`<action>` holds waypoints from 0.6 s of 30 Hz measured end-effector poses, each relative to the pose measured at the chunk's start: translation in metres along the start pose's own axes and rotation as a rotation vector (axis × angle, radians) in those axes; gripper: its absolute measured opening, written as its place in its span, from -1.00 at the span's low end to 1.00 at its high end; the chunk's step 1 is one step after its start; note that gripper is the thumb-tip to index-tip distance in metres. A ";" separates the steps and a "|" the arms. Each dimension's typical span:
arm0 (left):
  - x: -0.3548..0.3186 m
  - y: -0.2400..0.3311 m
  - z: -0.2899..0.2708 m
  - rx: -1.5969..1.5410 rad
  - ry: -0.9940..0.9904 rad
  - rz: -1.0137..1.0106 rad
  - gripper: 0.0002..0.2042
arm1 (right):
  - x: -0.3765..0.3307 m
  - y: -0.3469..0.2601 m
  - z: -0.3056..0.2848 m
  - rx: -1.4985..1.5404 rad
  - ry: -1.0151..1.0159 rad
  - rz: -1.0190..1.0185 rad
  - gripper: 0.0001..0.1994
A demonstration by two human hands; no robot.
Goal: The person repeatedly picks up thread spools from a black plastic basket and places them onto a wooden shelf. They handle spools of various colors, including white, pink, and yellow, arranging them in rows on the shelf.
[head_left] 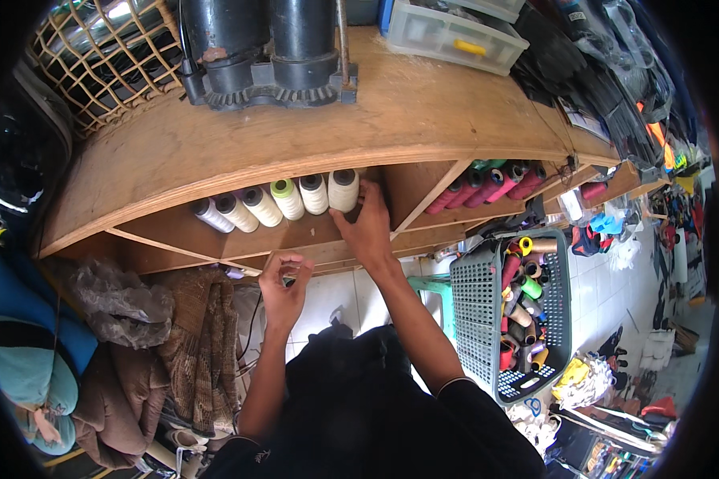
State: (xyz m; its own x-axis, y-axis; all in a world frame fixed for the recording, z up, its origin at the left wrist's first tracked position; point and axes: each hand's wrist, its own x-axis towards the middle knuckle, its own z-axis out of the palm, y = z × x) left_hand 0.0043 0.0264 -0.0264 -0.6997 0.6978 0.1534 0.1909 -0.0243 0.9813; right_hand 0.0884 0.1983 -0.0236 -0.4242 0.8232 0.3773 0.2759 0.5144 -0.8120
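A row of thread spools (260,207) in white and cream stands in a wooden shelf compartment, one of them with a lime-green top. At the right end of this row, my right hand (365,227) has its thumb and fingers around a cream thread spool (343,191). The spool is upright and touches or nearly touches its neighbour. My left hand (286,283) hovers in front of the shelf's lower edge, fingers loosely curled and apart from the thumb. Nothing shows in it.
Dark red and pink spools (487,188) fill the compartment to the right. A grey plastic basket (475,319) of mixed spools stands at my right beside a green stool (435,299). Folded brown cloth (204,343) lies at left. Black machine parts (268,56) sit on the shelf top.
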 end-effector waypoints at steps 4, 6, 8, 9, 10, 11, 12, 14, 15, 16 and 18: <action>-0.002 -0.002 0.001 0.004 -0.004 -0.009 -0.87 | 0.002 -0.002 0.000 0.016 -0.006 0.015 -0.35; -0.003 0.000 0.003 0.021 -0.002 -0.001 -0.87 | 0.001 -0.004 -0.001 0.013 0.007 0.030 -0.35; -0.004 0.005 0.004 0.054 0.004 0.018 -0.87 | -0.004 -0.013 -0.007 -0.007 0.038 0.049 -0.35; -0.006 0.005 0.003 0.062 0.011 0.012 -0.87 | -0.009 -0.016 -0.010 0.016 0.074 0.015 -0.38; -0.007 0.004 0.002 0.071 0.016 0.007 -0.87 | -0.016 -0.019 -0.014 0.038 0.112 -0.019 -0.40; -0.008 0.003 0.001 0.080 0.019 0.002 -0.87 | -0.024 -0.020 -0.018 0.060 0.152 -0.052 -0.43; -0.010 0.001 0.001 0.089 -0.001 -0.011 -0.86 | -0.038 -0.022 -0.026 0.044 0.129 -0.052 -0.49; -0.014 -0.009 -0.001 0.111 -0.045 -0.029 -0.85 | -0.072 -0.023 -0.044 0.016 0.089 -0.052 -0.60; -0.016 -0.016 0.002 0.128 -0.105 -0.033 -0.84 | -0.091 -0.016 -0.051 -0.014 0.126 -0.087 -0.68; -0.019 -0.025 0.004 0.150 -0.169 -0.038 -0.83 | -0.111 -0.006 -0.057 -0.044 0.164 -0.117 -0.74; -0.025 -0.036 0.011 0.226 -0.282 -0.038 -0.82 | -0.153 0.012 -0.077 -0.011 0.099 0.163 -0.79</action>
State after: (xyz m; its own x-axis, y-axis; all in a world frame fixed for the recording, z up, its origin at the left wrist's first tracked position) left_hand 0.0225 0.0176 -0.0669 -0.4975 0.8661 0.0485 0.3382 0.1421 0.9303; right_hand 0.2232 0.0975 -0.0569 -0.2862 0.9151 0.2842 0.3438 0.3749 -0.8610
